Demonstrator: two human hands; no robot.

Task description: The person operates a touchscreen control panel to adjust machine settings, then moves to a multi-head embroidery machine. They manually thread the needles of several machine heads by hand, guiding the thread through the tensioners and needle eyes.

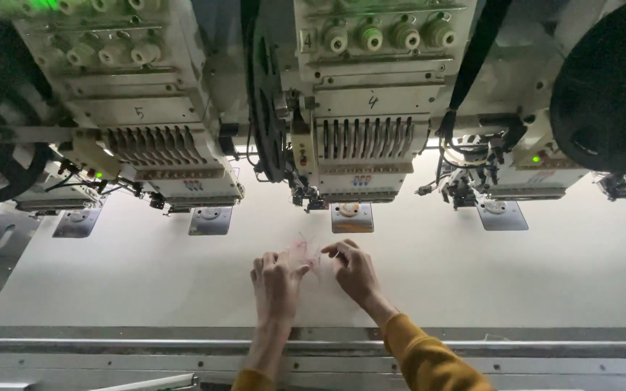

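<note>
Both my hands rest on a wide white fabric (146, 275) stretched under a row of embroidery machine heads. My left hand (277, 282) lies flat on the cloth, fingers pointing up toward faint red thread (304, 250) lying loose on the fabric. My right hand (355, 271) is beside it, fingers curled and pinching at the same red thread. The thread sits just below the middle embroidery head (360, 145) and its needle plate (351, 216). Mustard-yellow sleeves cover both forearms.
Another embroidery head (153, 137) stands at the left and a third (516, 166) at the right, each with a metal plate beneath. Dark round reels hang at far left and far right. A grey metal frame rail (110, 347) runs along the fabric's near edge.
</note>
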